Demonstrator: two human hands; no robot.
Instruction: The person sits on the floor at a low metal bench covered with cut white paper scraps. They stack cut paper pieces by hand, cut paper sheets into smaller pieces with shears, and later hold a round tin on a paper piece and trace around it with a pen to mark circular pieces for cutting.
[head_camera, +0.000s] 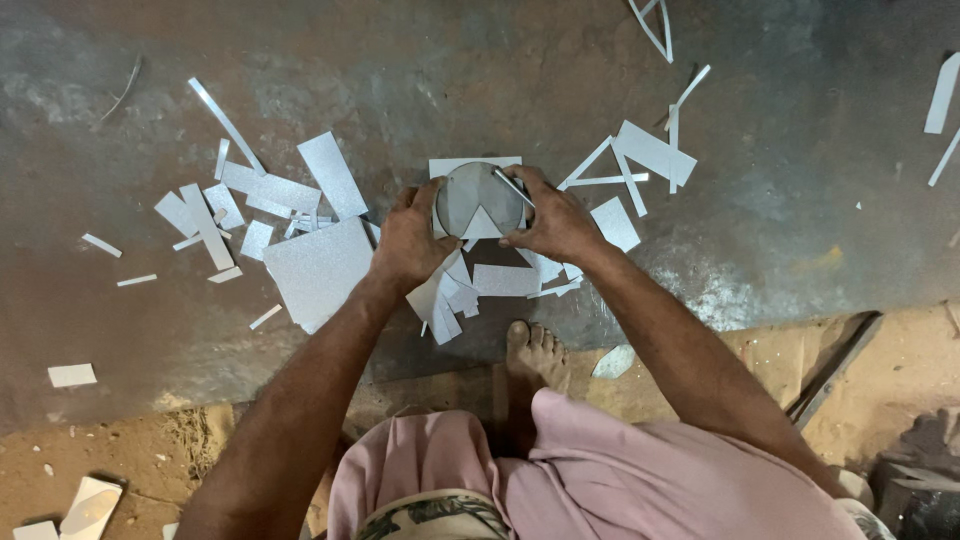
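1. your left hand (408, 240) and right hand (553, 222) grip the round grey disc (478, 198) from both sides, over the dark slab (480, 80).
2. pale offcuts (318, 268) crowd both sides; bare slab lies beyond.
3. the thin strip (512, 187) under your right fingers is hard to make out.

I sit at a big dark metal sheet (480, 80) that lies flat on the ground. Lots of shiny silver pieces lie on it. A big square piece (318, 270) sits near a heap of small strips (215, 215). More thin strips (640, 160) lie crossed on the other side. Little scraps (490, 285) are piled in the middle. My bare foot (536, 352) rests at the sheet's edge, by the brown dirt floor (100, 460).
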